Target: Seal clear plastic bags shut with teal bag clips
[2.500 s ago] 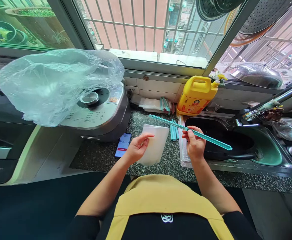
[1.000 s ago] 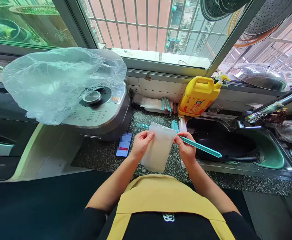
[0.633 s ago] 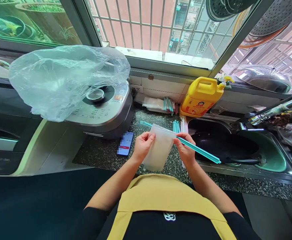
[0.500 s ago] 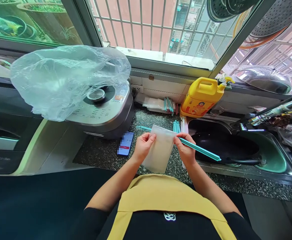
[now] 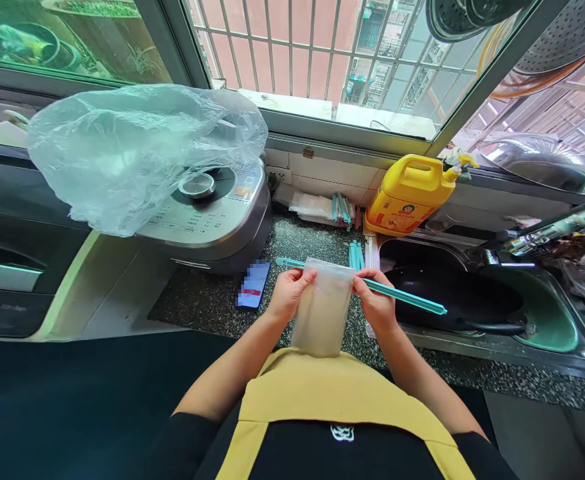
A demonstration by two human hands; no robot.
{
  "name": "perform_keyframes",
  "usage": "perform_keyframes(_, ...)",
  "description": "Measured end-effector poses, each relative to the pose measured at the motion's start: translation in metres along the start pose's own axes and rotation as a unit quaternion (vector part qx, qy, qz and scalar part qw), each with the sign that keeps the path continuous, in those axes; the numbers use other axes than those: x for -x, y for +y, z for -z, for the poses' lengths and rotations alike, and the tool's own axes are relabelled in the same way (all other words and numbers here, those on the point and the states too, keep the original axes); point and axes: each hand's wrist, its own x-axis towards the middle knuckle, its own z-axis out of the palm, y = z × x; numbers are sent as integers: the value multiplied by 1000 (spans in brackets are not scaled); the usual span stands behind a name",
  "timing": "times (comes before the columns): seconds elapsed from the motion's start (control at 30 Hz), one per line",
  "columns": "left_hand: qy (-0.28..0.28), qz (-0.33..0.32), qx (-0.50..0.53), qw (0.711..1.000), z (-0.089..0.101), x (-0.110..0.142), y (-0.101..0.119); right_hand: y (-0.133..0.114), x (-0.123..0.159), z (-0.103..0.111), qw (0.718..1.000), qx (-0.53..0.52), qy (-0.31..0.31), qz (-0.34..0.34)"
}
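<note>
A frosted, translucent plastic bag [image 5: 322,313] hangs in front of my yellow apron, its lower end by the bib. My left hand [image 5: 289,291] pinches its upper left corner between thumb and fingers. At the upper right corner, my right hand [image 5: 377,301] is closed on the bag. A long teal sealing strip [image 5: 415,300] runs behind the bag's top edge, sticking out past both hands. How each hand grips the strip is partly hidden. Shorter teal strips [image 5: 356,255] lie on the counter just beyond the bag.
A rice cooker [image 5: 207,223] under a large clear plastic bag [image 5: 137,153] stands at left, a phone [image 5: 253,285] beside it. More bags and strips [image 5: 317,207] lie along the wall. A yellow jug [image 5: 407,197] stands by the sink, which holds a black wok [image 5: 457,297].
The plastic bag has come slightly lower and nearer my apron, hanging straighter. Both hands have shifted a little with it and keep their hold. The view has tilted slightly.
</note>
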Motion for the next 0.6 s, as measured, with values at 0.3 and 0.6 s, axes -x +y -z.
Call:
perform_keyframes(0.3, 28, -25, 41, 998, 4, 0, 1, 5, -3, 6, 999, -25, -36, -14)
perform_keyframes(0.6, 23, -59, 48, 997, 2, 3, -2, -2, 2, -6, 998, -64, -28, -6)
